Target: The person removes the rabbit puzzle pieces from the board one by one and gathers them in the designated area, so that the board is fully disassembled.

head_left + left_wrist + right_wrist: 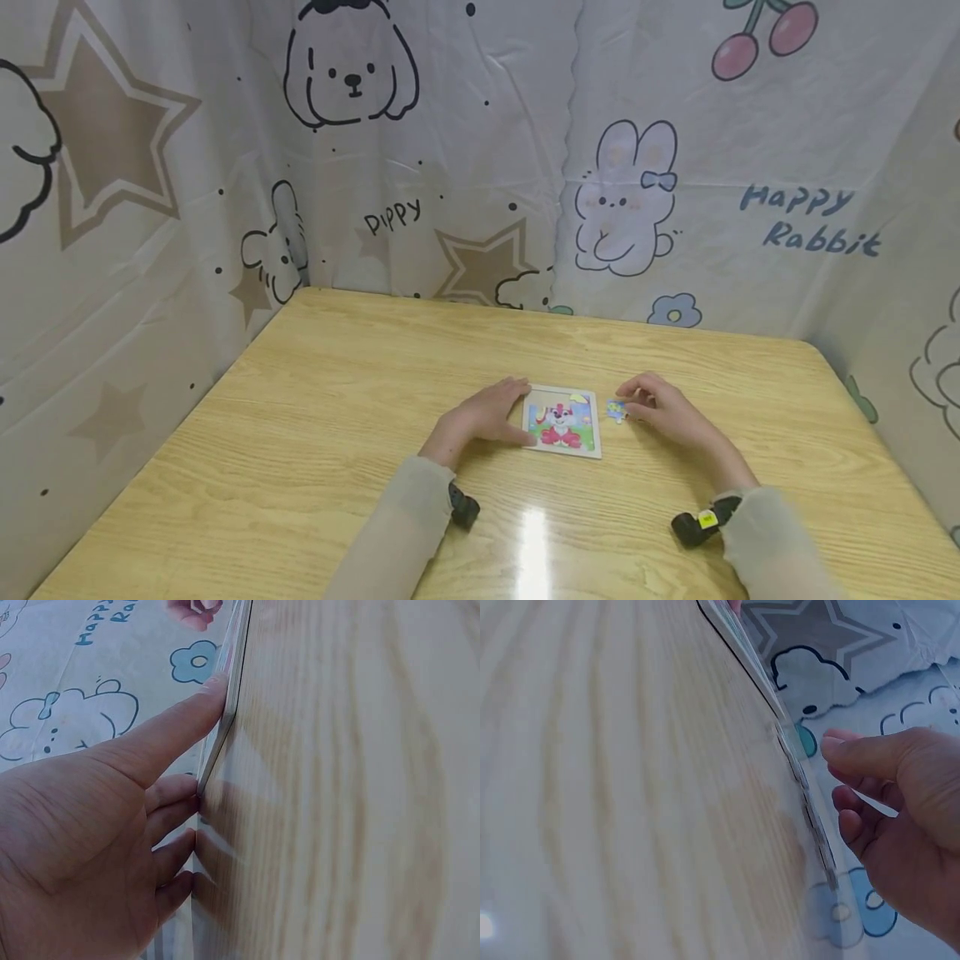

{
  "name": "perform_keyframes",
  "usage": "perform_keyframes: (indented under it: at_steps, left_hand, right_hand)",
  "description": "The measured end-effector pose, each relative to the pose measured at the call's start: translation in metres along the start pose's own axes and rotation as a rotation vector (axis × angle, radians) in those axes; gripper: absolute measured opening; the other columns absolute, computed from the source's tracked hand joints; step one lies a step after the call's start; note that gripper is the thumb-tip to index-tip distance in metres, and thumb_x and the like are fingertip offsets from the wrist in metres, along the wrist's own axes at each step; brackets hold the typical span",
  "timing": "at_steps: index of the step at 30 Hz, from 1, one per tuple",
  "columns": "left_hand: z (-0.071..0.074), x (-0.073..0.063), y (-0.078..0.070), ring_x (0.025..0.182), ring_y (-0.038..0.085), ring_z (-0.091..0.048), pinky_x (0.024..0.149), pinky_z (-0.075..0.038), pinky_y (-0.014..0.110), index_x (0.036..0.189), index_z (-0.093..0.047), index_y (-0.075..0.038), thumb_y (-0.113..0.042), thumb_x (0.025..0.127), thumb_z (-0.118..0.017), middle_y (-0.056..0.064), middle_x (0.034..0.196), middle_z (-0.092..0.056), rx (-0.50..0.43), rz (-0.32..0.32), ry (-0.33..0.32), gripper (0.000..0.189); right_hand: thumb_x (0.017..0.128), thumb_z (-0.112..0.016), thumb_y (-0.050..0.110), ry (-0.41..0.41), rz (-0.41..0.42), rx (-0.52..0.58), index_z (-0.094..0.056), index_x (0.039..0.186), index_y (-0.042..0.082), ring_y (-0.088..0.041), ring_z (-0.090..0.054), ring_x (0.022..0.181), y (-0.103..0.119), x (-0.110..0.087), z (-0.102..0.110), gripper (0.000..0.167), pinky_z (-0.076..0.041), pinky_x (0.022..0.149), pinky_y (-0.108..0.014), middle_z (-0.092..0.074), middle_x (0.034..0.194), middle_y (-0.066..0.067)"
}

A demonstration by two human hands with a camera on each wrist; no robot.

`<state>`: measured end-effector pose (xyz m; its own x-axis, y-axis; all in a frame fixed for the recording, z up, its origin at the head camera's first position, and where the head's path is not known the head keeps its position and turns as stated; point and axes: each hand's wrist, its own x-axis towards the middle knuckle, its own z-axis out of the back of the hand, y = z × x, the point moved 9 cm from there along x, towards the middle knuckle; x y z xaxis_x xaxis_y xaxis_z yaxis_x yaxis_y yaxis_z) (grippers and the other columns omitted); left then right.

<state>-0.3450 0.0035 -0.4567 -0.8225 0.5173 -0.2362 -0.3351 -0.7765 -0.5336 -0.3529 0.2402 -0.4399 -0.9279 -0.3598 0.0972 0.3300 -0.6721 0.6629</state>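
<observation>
A square jigsaw puzzle tray (562,452) with a pale frame lies flat on the table, its picture showing a pink-and-white cartoon animal. Bare backing shows in its upper left part. My left hand (486,412) spans the tray's left side, the extended thumb (180,724) resting on the near corner and the fingertips at the far corner. Just right of the tray lies a small blue-and-yellow jigsaw piece (616,410). Over the piece's right side hovers my right hand (671,412), fingers loosely bent; a gap shows between its thumb (844,754) and the piece in the right wrist view.
The wood-grain table (360,383) stretches out around the tray. A printed cloth curtain (465,150) hangs behind it and along both sides. Black wrist cameras (701,525) sit at both sleeve cuffs, and a bright light reflection falls on the near tabletop.
</observation>
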Motion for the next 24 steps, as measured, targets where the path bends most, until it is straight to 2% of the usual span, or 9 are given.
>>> perform_keyframes:
  at_steps: [5, 14, 18, 24]
  left_hand:
    - [0.000, 0.000, -0.001, 0.154, 0.022, -0.016, 0.127, -0.017, 0.040, 0.154, -0.032, -0.014, -0.043, 0.083, -0.076, 0.004, 0.164, -0.024, -0.006, -0.001, -0.001, 0.089]
    - [0.002, -0.001, -0.002, 0.154, 0.023, -0.017, 0.127, -0.018, 0.040, 0.153, -0.032, -0.013, -0.043, 0.083, -0.076, 0.004, 0.164, -0.023, -0.002, 0.002, -0.002, 0.089]
    - [0.002, -0.002, -0.003, 0.154, 0.024, -0.017, 0.127, -0.018, 0.041, 0.153, -0.032, -0.012, -0.042, 0.083, -0.076, 0.004, 0.164, -0.023, -0.009, 0.002, 0.003, 0.089]
    - [0.002, 0.000, -0.003, 0.154, 0.024, -0.018, 0.127, -0.019, 0.041, 0.153, -0.033, -0.012, -0.043, 0.083, -0.076, 0.004, 0.164, -0.024, -0.012, -0.003, -0.001, 0.088]
  right_hand:
    - [0.094, -0.062, 0.008, 0.041, 0.010, 0.016, -0.064, 0.110, 0.008, -0.011, -0.049, 0.087, 0.009, 0.008, -0.014, 0.016, -0.045, 0.074, -0.019, -0.059, 0.100, -0.005]
    - [0.096, -0.060, 0.011, 0.133, 0.065, 0.058, -0.064, 0.111, 0.010, -0.013, -0.048, 0.089, 0.027, 0.022, -0.037, 0.015, -0.044, 0.074, -0.019, -0.059, 0.103, -0.007]
    - [0.096, -0.059, 0.009, 0.167, 0.092, 0.039, -0.064, 0.111, 0.008, -0.012, -0.048, 0.088, 0.034, 0.026, -0.045, 0.015, -0.044, 0.074, -0.019, -0.059, 0.102, -0.007]
    - [0.097, -0.058, 0.007, 0.197, 0.090, -0.015, -0.065, 0.108, 0.012, -0.014, -0.048, 0.089, 0.037, 0.031, -0.050, 0.014, -0.044, 0.076, -0.021, -0.057, 0.100, -0.003]
